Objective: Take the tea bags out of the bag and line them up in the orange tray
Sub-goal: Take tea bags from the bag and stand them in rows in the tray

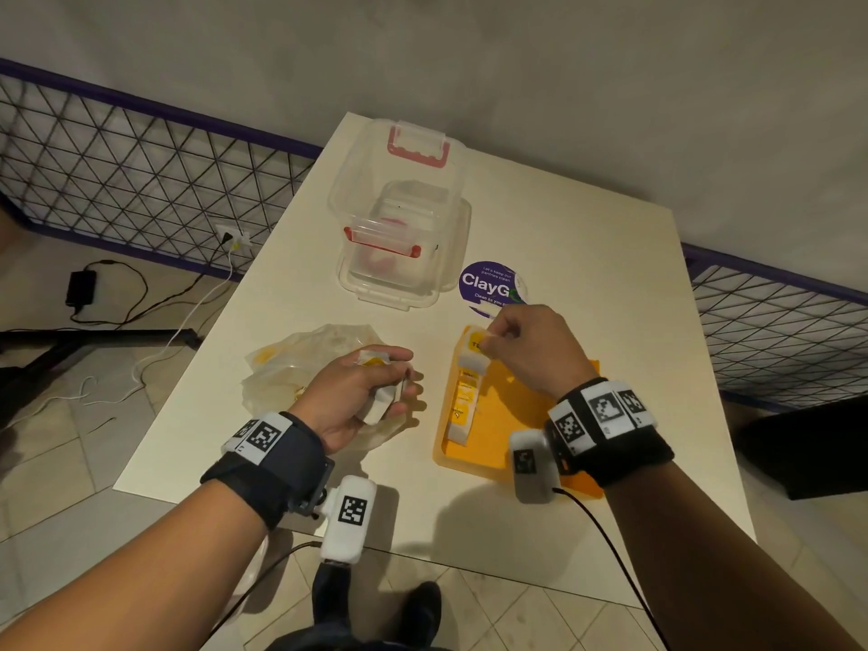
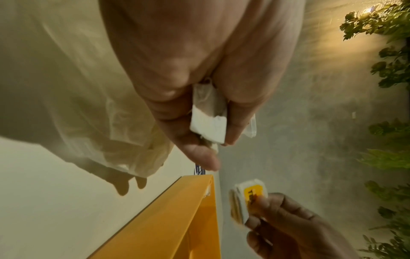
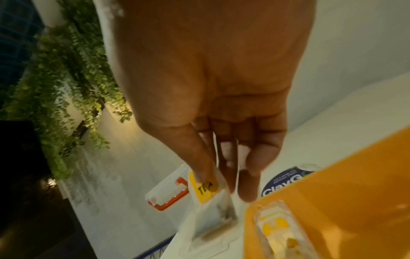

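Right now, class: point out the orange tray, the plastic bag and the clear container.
orange tray (image 1: pixel 509 406), head view, bare floor.
plastic bag (image 1: pixel 286 368), head view, crumpled left side.
clear container (image 1: pixel 375 286), head view, near wall.

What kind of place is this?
Likely an indoor recording setup, not a home kitchen: a plain white table against a bare wall, purple-framed mesh fencing around it, and cables and a power adapter on the tiled floor.

The right hand (image 3: pixel 213 98) pinches a tea bag (image 3: pixel 205 191) by its yellow tag, printed "TEA", the pouch hanging just beyond the corner of the orange tray (image 3: pixel 346 201). A clear-wrapped tea bag (image 3: pixel 281 229) lies inside the tray. Behind sit a clear container with a red latch (image 3: pixel 170 198) and a "ClayG" sticker (image 3: pixel 286 182).
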`<state>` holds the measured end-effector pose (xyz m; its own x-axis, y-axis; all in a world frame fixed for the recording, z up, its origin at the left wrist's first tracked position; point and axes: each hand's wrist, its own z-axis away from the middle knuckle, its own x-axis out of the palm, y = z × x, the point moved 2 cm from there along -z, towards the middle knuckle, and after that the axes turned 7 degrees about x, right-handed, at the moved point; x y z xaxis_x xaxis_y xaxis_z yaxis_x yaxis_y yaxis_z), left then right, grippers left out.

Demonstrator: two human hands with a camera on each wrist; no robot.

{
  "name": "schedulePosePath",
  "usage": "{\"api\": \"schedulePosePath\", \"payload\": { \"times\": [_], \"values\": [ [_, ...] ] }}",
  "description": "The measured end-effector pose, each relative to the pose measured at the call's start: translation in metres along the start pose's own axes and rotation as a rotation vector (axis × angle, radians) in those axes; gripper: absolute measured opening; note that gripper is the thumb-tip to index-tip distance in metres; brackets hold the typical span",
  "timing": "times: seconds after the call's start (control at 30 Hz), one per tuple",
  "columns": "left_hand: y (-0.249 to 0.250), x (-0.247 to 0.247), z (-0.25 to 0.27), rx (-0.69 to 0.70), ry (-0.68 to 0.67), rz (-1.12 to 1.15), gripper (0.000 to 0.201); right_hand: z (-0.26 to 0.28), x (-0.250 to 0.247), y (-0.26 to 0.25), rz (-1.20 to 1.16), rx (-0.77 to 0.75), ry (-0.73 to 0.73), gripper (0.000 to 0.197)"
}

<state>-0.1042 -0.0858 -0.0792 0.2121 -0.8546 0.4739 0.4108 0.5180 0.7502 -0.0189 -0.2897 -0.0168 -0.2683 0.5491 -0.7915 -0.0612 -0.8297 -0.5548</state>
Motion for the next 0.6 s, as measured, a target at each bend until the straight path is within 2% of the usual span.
{"api": "schedulePosePath", "payload": {
  "times": [0.17, 0.37, 0.47, 0.6],
  "values": [
    [0.001, -0.002, 0.000, -0.008, 0.008, -0.006, 0.027, 0.010, 0.020, 0.027, -0.023, 0.185, -0.295, 0.008],
    [-0.001, 0.001, 0.003, -0.021, 0.012, 0.008, 0.026, 0.020, 0.052, 0.042, -0.042, 0.344, -0.529, 0.011],
    [0.000, 0.003, 0.005, -0.035, 0.012, 0.023, 0.027, 0.022, 0.061, 0.043, -0.047, 0.371, -0.579, 0.011],
    [0.001, 0.003, 0.006, -0.037, 0.010, 0.023, 0.029, 0.021, 0.068, 0.042, -0.056, 0.388, -0.554, 0.009]
  ]
}}
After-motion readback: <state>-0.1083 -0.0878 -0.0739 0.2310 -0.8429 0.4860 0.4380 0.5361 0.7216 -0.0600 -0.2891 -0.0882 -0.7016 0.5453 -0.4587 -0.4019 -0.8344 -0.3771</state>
